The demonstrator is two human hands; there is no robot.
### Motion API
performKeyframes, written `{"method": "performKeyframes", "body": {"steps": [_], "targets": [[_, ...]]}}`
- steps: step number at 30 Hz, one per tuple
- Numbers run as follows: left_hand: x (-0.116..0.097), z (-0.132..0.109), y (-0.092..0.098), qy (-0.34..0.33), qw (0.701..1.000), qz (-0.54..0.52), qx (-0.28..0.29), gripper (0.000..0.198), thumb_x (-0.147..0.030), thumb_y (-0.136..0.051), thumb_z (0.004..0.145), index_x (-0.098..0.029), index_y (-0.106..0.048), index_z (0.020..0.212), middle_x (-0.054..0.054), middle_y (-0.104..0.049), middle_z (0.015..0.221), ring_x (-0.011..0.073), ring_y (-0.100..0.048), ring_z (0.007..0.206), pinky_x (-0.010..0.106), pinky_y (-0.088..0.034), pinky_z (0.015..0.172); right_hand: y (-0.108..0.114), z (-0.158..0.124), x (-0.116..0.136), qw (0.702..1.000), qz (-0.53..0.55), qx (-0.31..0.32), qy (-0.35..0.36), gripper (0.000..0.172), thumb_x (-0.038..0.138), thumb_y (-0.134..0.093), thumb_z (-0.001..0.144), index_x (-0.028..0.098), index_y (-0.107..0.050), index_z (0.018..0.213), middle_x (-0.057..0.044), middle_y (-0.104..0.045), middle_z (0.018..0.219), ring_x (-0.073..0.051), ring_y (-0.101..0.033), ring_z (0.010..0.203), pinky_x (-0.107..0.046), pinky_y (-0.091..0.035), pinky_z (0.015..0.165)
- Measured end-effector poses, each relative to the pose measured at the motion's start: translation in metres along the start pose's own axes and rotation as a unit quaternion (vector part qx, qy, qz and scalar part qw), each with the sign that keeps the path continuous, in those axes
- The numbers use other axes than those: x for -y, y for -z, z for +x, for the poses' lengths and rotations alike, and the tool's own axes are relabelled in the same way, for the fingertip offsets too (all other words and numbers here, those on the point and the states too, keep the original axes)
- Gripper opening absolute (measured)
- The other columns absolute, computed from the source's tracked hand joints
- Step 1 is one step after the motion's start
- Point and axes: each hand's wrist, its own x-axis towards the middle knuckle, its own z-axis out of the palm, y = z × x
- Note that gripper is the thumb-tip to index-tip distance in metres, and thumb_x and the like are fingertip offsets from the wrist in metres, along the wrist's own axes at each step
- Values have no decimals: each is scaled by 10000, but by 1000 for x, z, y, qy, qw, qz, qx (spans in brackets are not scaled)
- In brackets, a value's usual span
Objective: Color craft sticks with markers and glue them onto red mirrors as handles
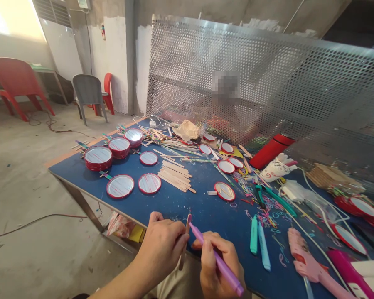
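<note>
1. Gripping a wooden stick (182,255) between thumb and curled fingers, the left hand (162,245) holds it nearly upright at the near edge of the blue table (205,211).
2. The right hand (216,261) has its fingers closed around a purple marker (227,272), whose tip touches the upper end of the stick.
3. Writing: the white paper cup (279,168) bears a red print that is too small to read.
4. Containers: the cup lies on its side just beside a red flask (272,150), which lies tilted at the foot of a perforated metal screen (268,79). What either holds cannot be told.
5. Red-rimmed discs: three stacks (97,157) stand at the far left corner of the table. Three single discs (149,183) lie flat near them, and at least six more are spread toward the middle.
6. A pile of bare sticks (176,174) lies between the discs, overlapping too much for an exact count.
7. Two teal markers (254,234) lie side by side to the right of the right hand. One pink glue gun (305,261) lies beyond them, and coloured rubber bands (262,207) are scattered around.
8. Three chairs stand on the floor at the left: two red chairs (15,83) and one grey chair (89,93).
</note>
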Motion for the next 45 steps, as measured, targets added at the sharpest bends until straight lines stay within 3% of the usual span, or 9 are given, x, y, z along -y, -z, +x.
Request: {"method": "performKeyframes", "body": {"steps": [9,16,21,26,29,39,45], "targets": [[2,0,-3,-7,1000,2,-11,318,-200,-447,985,-179,-577,695,-3,-687,658,159,-629,649,360,-292,812,1,0,1,1000,-13,-7,3,107,98,-572,937,180,-629,898,17,-662,664,-120,-659,567,-223,-565,580],[3,0,-4,-8,1000,7,-16,334,-193,-457,974,-176,-551,655,-7,-675,635,155,-619,639,358,-286,805,-1,-1,5,998,10,-57,-31,117,102,-569,948,189,-614,884,34,-637,636,-113,-631,534,-223,-541,557],[2,0,-4,-6,1000,3,-18,331,-198,-461,982,-177,-568,670,-13,-671,634,151,-614,629,354,-289,802,-2,0,6,1000,-3,-21,-19,102,110,-575,945,191,-629,912,21,-664,659,-126,-662,569,-234,-555,573],[3,-1,-5,-10,1000,2,-30,327,-190,-479,968,-177,-563,652,-18,-665,616,148,-616,620,354,-289,805,-2,-3,3,998,-10,-55,-25,110,116,-571,949,194,-620,889,30,-649,642,-117,-646,539,-229,-554,564],[4,-1,-6,-16,999,1,-35,329,-194,-467,974,-177,-571,662,-16,-671,618,146,-613,613,351,-289,795,-1,-3,3,999,-22,-20,-15,101,108,-580,938,194,-630,920,17,-670,667,-130,-670,576,-241,-567,584],[5,-1,-7,-23,998,5,-51,312,-171,-488,961,-183,-573,661,-15,-672,612,147,-615,595,349,-296,784,-1,-7,3,998,-24,-52,-32,99,126,-594,945,196,-629,886,25,-658,643,-123,-652,547,-237,-551,580],[5,-3,-6,-33,999,12,-41,322,-173,-486,982,-183,-564,670,-16,-684,634,155,-630,618,353,-295,785,0,-4,0,994,-55,-72,-63,110,224,-590,998,167,-668,944,0,-695,639,-125,-661,522,-223,-546,556]]}}
